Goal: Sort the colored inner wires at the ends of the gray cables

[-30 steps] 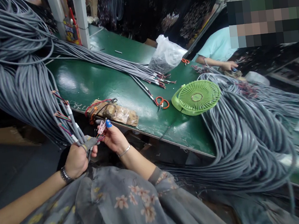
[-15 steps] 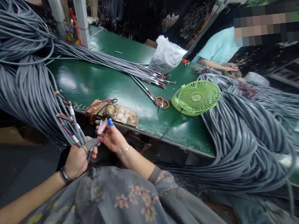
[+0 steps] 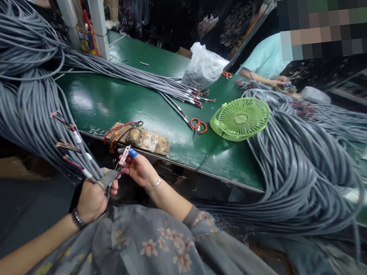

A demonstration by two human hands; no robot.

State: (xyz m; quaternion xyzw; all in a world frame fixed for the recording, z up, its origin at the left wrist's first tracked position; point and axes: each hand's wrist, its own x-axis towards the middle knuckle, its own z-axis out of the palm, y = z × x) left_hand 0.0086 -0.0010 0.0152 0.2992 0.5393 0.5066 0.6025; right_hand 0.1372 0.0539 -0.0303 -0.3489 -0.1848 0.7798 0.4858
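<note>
My left hand [image 3: 93, 197] is closed round several grey cables [image 3: 89, 161], with a grey cover on one finger. Their stripped ends fan out at the upper left, showing thin coloured wires [image 3: 68, 145] and white bands. Another cable end points right from this hand, and its fine coloured wires [image 3: 118, 167] spread between my two hands. My right hand [image 3: 141, 171], with blue tape round a fingertip, pinches a small flat pale-pink piece [image 3: 125, 155] with dark marks, right beside those wires. What exactly the piece is cannot be made out.
A taped block [image 3: 146, 140] with wires lies on the green table's [image 3: 154, 110] edge. Orange-handled scissors [image 3: 198, 126], a green fan [image 3: 242, 119], a plastic bag [image 3: 204, 65] and cable bundles [image 3: 305, 173] surround it. A co-worker [image 3: 265, 59] is at the far right.
The cable ends in my left hand have swung left and down. The pale-pink piece has turned slightly and shows more clearly; the wires beside it are more spread out.
</note>
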